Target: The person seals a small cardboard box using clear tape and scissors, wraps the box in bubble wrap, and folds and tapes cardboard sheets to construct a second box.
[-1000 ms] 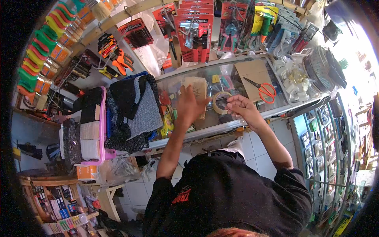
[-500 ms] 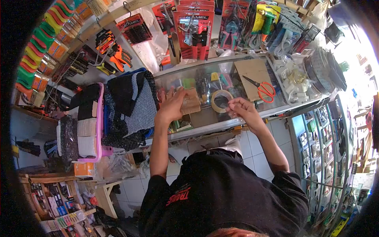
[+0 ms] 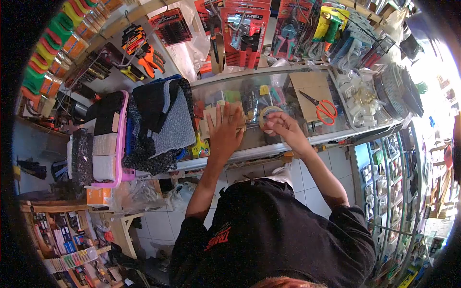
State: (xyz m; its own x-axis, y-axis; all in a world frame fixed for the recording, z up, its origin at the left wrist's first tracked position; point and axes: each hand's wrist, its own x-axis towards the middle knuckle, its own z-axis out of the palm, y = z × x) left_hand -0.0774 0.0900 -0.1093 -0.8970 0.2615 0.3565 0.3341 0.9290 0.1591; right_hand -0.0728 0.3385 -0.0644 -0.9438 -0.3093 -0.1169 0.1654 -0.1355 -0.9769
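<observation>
My left hand [image 3: 226,132] lies flat with spread fingers on a small brown cardboard piece [image 3: 204,127], hiding much of it. My right hand [image 3: 286,129] has its fingers curled over the near right side of a roll of pale tape [image 3: 262,118], thumb and fingertips at its rim and centre hole. The tape lies on the glass counter [image 3: 252,140], just right of the small cardboard. Farther right, a pair of scissors [image 3: 318,104] with orange handles rests partly on a larger cardboard sheet [image 3: 307,82].
Folded dark and grey cloths [image 3: 170,127] and a pink basket [image 3: 120,163] stand left of my left hand. Bags of small white parts [image 3: 362,103] sit at the counter's right end. Packaged tools [image 3: 245,38] hang along the back. Shelves [image 3: 384,173] stand at right.
My left hand has moved right and down onto the small cardboard, which has shifted left. My right hand has moved left over the tape roll. The camera view has shifted slightly.
</observation>
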